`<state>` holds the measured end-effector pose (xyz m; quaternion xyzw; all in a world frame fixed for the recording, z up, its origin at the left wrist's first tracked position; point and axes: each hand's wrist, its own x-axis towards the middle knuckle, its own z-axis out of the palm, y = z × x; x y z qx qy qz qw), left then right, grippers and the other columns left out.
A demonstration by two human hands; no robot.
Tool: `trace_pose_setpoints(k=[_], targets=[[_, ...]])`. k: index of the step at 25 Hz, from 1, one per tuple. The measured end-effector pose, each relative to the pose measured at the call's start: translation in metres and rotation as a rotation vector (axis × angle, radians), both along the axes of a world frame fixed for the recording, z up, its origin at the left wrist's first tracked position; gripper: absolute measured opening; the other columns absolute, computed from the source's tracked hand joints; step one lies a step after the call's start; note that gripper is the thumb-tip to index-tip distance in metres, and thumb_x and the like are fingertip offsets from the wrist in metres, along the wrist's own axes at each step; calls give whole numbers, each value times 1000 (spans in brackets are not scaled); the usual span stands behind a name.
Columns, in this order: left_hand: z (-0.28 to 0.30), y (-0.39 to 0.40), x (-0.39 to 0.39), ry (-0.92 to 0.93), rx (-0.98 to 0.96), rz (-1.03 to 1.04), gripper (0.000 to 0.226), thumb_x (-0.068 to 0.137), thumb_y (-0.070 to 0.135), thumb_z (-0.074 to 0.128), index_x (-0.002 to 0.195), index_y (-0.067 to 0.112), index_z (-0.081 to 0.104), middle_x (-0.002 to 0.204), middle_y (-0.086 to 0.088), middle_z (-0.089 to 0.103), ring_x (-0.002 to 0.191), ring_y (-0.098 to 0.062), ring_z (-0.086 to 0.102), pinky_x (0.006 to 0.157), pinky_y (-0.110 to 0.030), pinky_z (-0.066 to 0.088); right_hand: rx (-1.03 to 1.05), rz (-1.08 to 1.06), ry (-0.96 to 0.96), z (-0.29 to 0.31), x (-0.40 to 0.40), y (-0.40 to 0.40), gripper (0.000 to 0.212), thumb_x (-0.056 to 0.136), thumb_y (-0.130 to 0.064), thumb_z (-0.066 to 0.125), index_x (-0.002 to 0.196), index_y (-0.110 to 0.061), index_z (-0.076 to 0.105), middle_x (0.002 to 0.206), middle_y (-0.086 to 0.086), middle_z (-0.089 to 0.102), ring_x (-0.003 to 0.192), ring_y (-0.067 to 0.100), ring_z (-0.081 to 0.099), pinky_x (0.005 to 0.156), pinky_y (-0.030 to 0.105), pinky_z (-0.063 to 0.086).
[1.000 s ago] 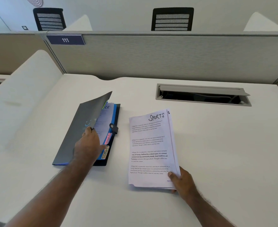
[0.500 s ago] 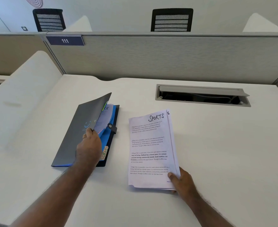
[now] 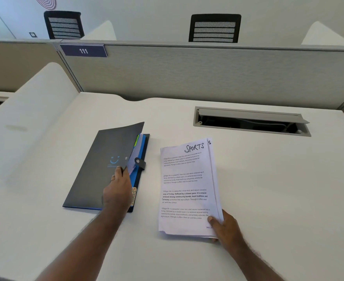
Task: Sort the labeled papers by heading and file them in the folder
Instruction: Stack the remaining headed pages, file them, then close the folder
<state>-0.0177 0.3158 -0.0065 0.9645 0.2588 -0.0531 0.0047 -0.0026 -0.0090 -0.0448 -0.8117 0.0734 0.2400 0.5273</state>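
White desk (image 3: 268,189), with the dark grey folder (image 3: 98,169) on the left and the "SPORTS" paper stack (image 3: 187,189) just right of it. Left hand (image 3: 117,191) pinches the folder's lifted cover edge; right hand (image 3: 225,228) grips the stack's near right corner.

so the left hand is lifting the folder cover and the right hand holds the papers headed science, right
Not quite. In the head view the top sheet of the papers in the right hand is headed SPORTS, not science. The rest stands: the left hand is lifting the cover of the folder.
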Motion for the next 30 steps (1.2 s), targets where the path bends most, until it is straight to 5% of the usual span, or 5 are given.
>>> trace_pose_setpoints(k=[6, 11, 16, 20, 30], targets=[[1, -2, -1, 92, 37, -52, 69, 98, 16, 47, 159, 21, 14, 155, -9, 31, 124, -25, 56, 84, -34, 55, -23, -11, 4, 4, 0, 2, 16, 91, -9, 60, 104, -18, 62, 83, 1, 70, 54, 15, 63, 38, 28, 50], [7, 7, -2, 44, -18, -73, 87, 92, 2, 49, 160, 27, 2, 162, -3, 23, 112, -26, 63, 76, -32, 54, -7, -6, 42, 7, 2, 1, 17, 91, -8, 60, 106, -16, 63, 84, 2, 70, 55, 16, 64, 39, 29, 51], [12, 27, -7, -100, -185, -14, 95, 84, -8, 41, 158, 40, 7, 166, 5, 19, 76, -33, 65, 64, -37, 53, 166, 22, 123, 30, 18, -2, 22, 90, -2, 62, 112, -1, 63, 84, 13, 73, 55, 22, 64, 42, 30, 49], [18, 35, -11, -143, -243, -14, 88, 86, -9, 40, 156, 40, 22, 167, 10, 15, 99, -32, 66, 71, -35, 56, 335, 65, 147, 80, 38, 19, 17, 92, -3, 59, 108, -2, 62, 74, 10, 70, 48, 21, 56, 43, 27, 43], [36, 29, -2, -120, -322, 43, 71, 91, -9, 42, 151, 30, 39, 167, 9, 14, 131, -28, 52, 88, -34, 53, 200, 205, 248, 142, 79, 84, 24, 90, 3, 52, 110, -6, 61, 81, 10, 69, 44, 14, 58, 44, 23, 48]])
